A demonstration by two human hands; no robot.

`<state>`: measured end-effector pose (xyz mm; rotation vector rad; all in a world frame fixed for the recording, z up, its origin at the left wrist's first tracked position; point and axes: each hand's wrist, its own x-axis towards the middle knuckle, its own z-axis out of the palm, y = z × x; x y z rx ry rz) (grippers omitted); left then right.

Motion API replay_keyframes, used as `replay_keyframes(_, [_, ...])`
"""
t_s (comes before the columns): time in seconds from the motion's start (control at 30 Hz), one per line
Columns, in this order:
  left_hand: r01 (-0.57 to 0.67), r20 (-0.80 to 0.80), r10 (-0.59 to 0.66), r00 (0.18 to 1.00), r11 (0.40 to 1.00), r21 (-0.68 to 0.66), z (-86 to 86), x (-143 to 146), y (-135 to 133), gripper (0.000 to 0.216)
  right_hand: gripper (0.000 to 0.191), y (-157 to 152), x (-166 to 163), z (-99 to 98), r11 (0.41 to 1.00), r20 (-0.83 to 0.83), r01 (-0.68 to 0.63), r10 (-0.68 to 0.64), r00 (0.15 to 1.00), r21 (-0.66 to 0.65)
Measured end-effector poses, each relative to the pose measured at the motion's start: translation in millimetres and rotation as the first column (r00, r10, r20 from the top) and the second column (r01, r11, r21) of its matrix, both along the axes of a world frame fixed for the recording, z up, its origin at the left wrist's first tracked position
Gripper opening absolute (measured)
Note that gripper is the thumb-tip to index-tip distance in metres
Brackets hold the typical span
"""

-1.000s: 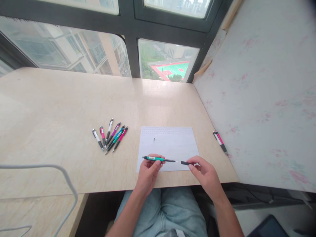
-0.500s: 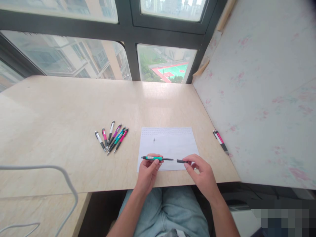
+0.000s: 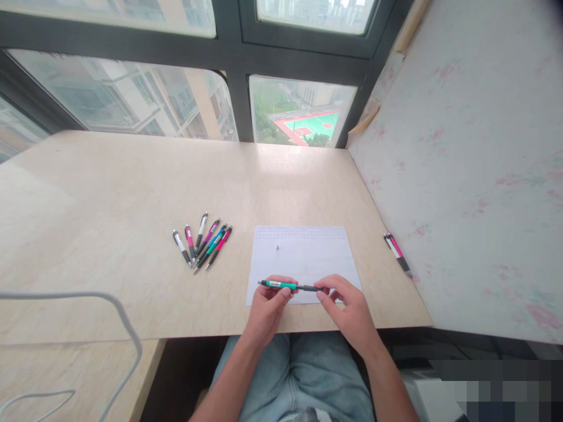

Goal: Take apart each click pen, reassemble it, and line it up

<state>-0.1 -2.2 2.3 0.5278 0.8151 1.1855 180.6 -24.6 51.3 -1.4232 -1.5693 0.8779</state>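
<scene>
My left hand is closed around the green pen barrel, held level over the near part of the paper. My right hand pinches the far end of a black pen grip between thumb and fingertips. This grip lies in line with the barrel, around the refill, with a short piece of refill showing between the two parts. Beyond the hands, a small silvery piece, probably a pen tip, rests on the paper.
Several click pens lie in a fanned pile left of the paper. Two more pens lie along the wall at right. A grey cable arches over the table's left front. Windows line the back edge.
My right hand has moved left, bringing the black grip over the refill and close to the green barrel. Much less of the refill shows now. The view has shifted slightly.
</scene>
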Motion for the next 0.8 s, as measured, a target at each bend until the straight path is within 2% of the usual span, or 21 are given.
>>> replay_keyframes(0.2, [-0.003, 0.028, 0.003, 1.0, 1.0, 0.007, -2.2, -1, -1, 0.016, 0.013, 3, -17, -4.5, 0.999, -0.032, -0.016, 0.015, 0.999, -0.03])
replay_keyframes(0.33, [0.012, 0.085, -0.011, 0.996, 1.0, -0.003, -0.9, -2, -1, 0.016, 0.024, 6, -18, -2.2, 0.999, -0.033, -0.018, 0.017, 0.999, -0.042])
replay_keyframes(0.47, [-0.06, 0.18, 0.074, 0.981, 0.995, -0.08, -2.4, -4, 2, 0.019, 0.033, 20, -16, -4.9, 0.989, -0.118, -0.104, 0.091, 0.989, -0.102])
replay_keyframes(0.53, [-0.098, 0.229, 0.123, 0.966, 0.988, -0.116, -4.0, -5, 3, 0.022, 0.034, 36, -18, -12.2, 0.987, -0.106, -0.077, 0.062, 0.992, -0.14])
replay_keyframes(0.6, [-0.104, 0.257, 0.134, 0.957, 0.986, -0.129, -5.2, -5, 4, 0.023, 0.025, 56, -24, -21.6, 0.991, 0.03, -0.018, 0.022, 0.999, -0.13])
replay_keyframes(0.67, [-0.095, 0.267, 0.125, 0.955, 0.988, -0.125, -5.4, -4, 4, 0.022, 0.021, 78, -33, -29.7, 0.998, 0.219, -0.013, 0.025, 0.975, -0.056])
replay_keyframes(0.8, [-0.089, 0.266, 0.118, 0.957, 0.989, -0.118, -4.7, -3, 3, 0.02, 0.027, 110, -58, -34.8, 0.995, 0.524, -0.083, 0.098, 0.846, -0.052])
